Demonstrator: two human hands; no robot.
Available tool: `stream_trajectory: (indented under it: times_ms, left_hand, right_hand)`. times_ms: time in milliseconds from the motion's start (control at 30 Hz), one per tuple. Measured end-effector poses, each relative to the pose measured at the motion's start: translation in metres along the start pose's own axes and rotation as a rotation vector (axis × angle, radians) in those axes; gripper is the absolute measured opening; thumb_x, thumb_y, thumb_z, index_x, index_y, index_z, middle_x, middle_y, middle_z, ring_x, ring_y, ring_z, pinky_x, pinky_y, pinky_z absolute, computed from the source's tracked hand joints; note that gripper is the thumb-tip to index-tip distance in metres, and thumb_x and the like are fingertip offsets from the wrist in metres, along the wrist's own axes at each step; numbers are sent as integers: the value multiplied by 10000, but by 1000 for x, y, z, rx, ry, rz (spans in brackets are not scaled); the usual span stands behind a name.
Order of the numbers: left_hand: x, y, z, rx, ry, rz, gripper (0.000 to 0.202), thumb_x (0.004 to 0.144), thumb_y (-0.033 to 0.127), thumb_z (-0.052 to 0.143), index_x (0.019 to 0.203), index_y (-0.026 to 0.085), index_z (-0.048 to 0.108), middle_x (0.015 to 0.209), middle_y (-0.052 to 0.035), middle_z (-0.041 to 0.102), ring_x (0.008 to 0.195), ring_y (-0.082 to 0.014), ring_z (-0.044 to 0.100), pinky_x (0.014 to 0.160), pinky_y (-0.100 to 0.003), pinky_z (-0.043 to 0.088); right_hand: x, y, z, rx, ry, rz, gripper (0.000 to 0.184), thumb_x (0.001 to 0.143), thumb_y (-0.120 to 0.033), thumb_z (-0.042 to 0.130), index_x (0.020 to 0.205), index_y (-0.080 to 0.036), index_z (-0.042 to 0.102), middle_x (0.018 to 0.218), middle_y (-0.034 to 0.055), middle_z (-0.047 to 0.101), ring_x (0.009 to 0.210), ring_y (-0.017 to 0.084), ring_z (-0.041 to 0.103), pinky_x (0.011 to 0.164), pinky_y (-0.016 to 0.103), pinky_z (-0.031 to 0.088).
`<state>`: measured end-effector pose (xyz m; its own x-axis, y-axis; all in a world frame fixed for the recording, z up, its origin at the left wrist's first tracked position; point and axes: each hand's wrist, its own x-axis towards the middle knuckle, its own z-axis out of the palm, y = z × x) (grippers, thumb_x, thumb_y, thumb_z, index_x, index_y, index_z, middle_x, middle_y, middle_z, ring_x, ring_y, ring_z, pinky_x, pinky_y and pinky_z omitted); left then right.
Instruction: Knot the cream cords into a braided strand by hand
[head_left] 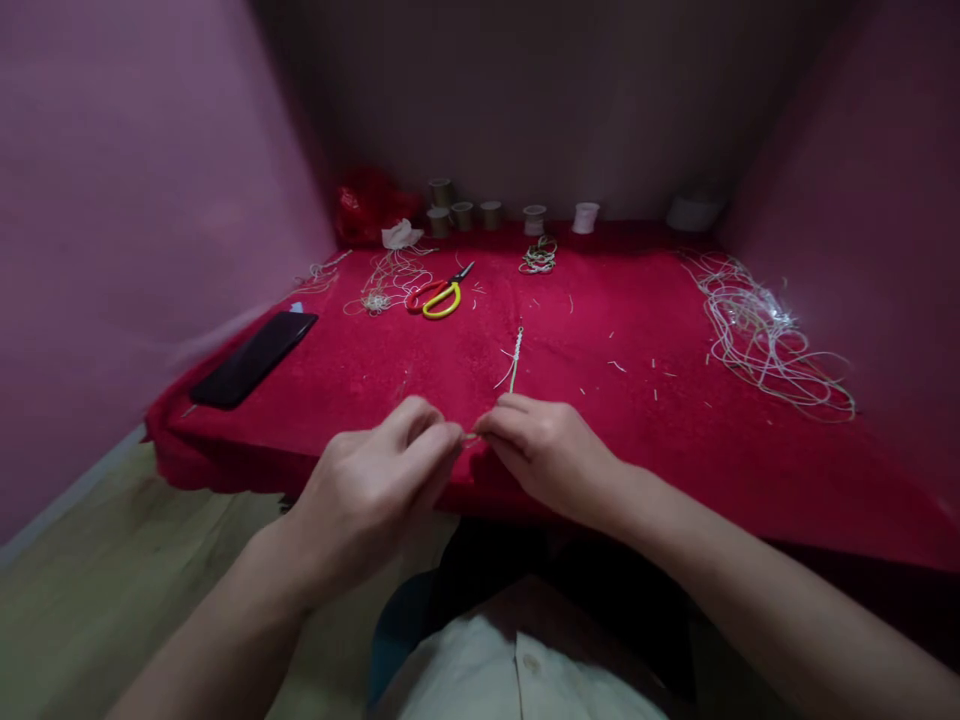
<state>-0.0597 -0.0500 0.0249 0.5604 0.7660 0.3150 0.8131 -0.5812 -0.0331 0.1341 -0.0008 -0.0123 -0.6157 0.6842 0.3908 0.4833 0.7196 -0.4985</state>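
A pale braided cord (pixel 517 345) lies on the red cloth, running from its knotted far end down to my right hand (pixel 544 440). Loose thin strands stick out at its side. My right hand is closed, fingertips pinched on the cord's near part. Just left of it, my left hand (pixel 382 475) is closed too, thumb against the curled fingers. A short bit of cord (pixel 471 436) shows in the narrow gap between the two pinches. The rest of the cord within the fingers is hidden.
Scissors (pixel 442 295) with red and yellow handles lie beyond the hands. A black phone (pixel 255 358) rests at left, tangled cords (pixel 765 320) at right. Spools (pixel 535 220) and a red plastic bag (pixel 371 205) stand along the back. Cord snippets dot the red cloth (pixel 600 340).
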Motion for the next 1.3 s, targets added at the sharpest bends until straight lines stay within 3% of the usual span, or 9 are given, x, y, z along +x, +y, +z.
stream_trajectory:
  times_ms: [100,200,300,400,533,700,967,1100,1300]
  left_hand:
    - [-14,13,-10,-220,3,8,146,896,201,479,967,233,602,874,-38,604,629,-109,560,532,-236,417]
    - [-19,18,-15,-446,169,-188,162,865,208,534,989,280,611,984,-42,620,785,-144,615,641,-249,489]
    - [-13,13,-9,-613,309,-439,100,855,237,562,937,256,617,922,-43,650,745,-159,623,622,-268,505]
    - [0,8,8,-1042,14,-665,194,880,341,535,1023,217,580,519,29,569,399,-99,489,377,-206,385]
    - [17,14,33,-1578,-176,-759,269,847,317,584,1062,161,544,689,-32,675,390,-94,543,330,-178,388]
    - [28,30,48,-1906,-319,-669,295,856,303,563,1094,130,548,538,-28,647,350,-128,569,311,-172,419]
    - [23,38,41,-2014,-497,-636,169,871,237,516,895,89,593,588,-75,674,349,-125,576,287,-164,410]
    - [12,39,41,-1893,-547,-688,184,828,231,585,973,117,586,880,-122,714,424,-110,617,294,-148,408]
    - [-4,29,38,-1605,-489,-757,181,821,296,609,861,120,625,740,-64,691,394,-63,553,305,-120,338]
  right_hand:
    - [-21,-1,12,-203,159,-116,246,906,-84,423,912,-111,667,932,120,678,809,167,622,631,244,466]
    - [-33,-3,17,-262,352,-102,247,906,-84,433,955,-114,674,1059,151,646,891,172,622,663,236,489]
    - [-37,-6,17,-239,436,4,225,883,-90,479,907,-141,696,857,102,648,715,147,607,553,231,464]
    - [-37,-8,14,-36,407,41,241,879,-88,468,947,-139,694,798,87,661,721,159,616,636,267,497]
    - [-36,-6,9,399,393,228,257,847,-93,485,946,-181,706,839,66,698,769,164,650,711,295,520]
    - [-32,-5,2,875,363,544,175,787,-209,602,891,-196,742,821,46,715,690,150,661,629,278,540]
    - [-30,-4,0,1095,383,652,166,713,-242,695,852,-158,729,688,30,694,564,108,601,529,223,481]
    - [-31,-3,-1,1063,410,660,147,693,-205,701,831,-158,714,671,16,682,550,94,587,509,204,465]
    - [-33,-1,0,1100,411,634,149,680,-155,685,828,-160,696,669,-2,671,547,98,620,546,219,506]
